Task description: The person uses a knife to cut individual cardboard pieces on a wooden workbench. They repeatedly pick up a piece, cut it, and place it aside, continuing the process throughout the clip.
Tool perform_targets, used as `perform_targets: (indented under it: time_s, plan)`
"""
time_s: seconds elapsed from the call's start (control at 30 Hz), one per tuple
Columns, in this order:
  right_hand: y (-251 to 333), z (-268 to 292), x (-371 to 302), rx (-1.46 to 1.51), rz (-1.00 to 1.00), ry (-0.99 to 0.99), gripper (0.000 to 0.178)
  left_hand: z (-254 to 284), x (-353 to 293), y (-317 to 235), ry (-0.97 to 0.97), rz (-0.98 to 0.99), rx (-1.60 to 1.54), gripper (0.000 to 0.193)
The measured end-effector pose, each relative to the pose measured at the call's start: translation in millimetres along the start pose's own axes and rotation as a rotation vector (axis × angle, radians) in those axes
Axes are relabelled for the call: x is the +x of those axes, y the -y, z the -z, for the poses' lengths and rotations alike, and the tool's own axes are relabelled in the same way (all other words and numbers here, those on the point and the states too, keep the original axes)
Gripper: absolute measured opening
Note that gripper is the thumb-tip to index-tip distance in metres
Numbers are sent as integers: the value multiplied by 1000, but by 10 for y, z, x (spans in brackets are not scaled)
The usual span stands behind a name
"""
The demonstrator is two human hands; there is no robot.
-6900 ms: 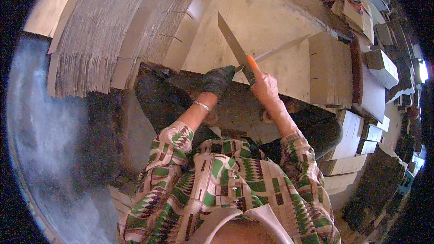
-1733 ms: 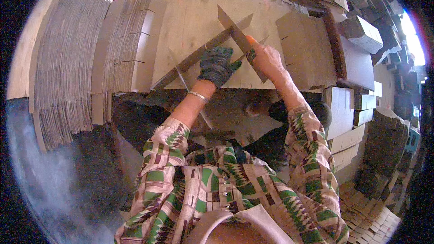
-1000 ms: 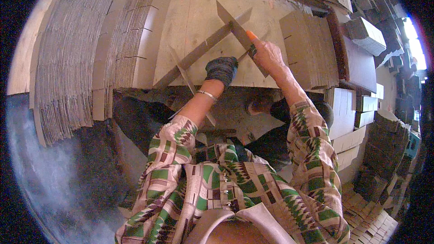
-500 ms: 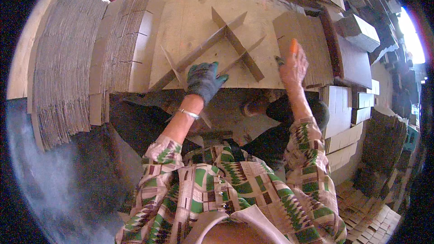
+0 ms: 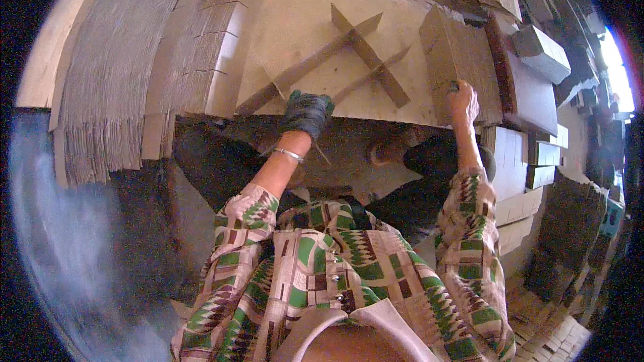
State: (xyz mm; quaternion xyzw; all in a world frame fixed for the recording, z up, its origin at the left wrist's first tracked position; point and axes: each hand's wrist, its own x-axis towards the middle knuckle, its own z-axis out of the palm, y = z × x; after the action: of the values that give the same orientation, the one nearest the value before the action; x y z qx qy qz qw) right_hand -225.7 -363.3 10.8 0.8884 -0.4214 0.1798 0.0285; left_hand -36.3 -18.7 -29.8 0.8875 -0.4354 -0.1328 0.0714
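Note:
Several brown cardboard strips (image 5: 380, 70) stand on edge across each other in a crossed lattice on a pale wooden board (image 5: 282, 23). At its near left corner my left hand (image 5: 307, 112), in a dark glove, is closed around a thin cardboard strip that slants past the board's front edge; its fingertips are partly hidden. My bare right hand (image 5: 464, 102) is curled closed at the near part of the right stack of cardboard strips (image 5: 479, 70). It appears to grip a strip there, though the fingers hide most of the contact.
Tall rows of packed cardboard sheets (image 5: 111, 60) and slotted strips (image 5: 194, 60) line the left side. Beyond the right stack stand a brown box (image 5: 526, 87) and a pale slotted bundle (image 5: 542, 52). More cardboard bundles (image 5: 506, 157) lie below at the right.
My right hand has gone from open fingers above the right stack to a closed grip at it. My left hand stays by the lattice. The whole view has shifted slightly.

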Motion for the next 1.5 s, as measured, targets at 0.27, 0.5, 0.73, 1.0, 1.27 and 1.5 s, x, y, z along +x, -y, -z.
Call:
perform_targets:
  time_s: [0.27,0.5,0.73,1.0,1.27,1.5]
  plan:
    - [1060,454,-328,454,259,-73,96,-303,16,108,-146,5,94,28]
    - [1634,104,-948,471,581,326,104,-2,15,-87,90,21,40,24]
    - [1770,-74,-963,429,614,379,102,-47,-20,-15,12,48,-27,23]
    - [1905,-41,-884,366,664,448,100,-80,50,-24,16,112,-65,25]
    - [1868,130,-928,333,607,532,104,76,-15,-85,57,147,-60,26]
    - [1843,131,-985,339,602,512,103,220,-94,-159,122,82,-36,26]
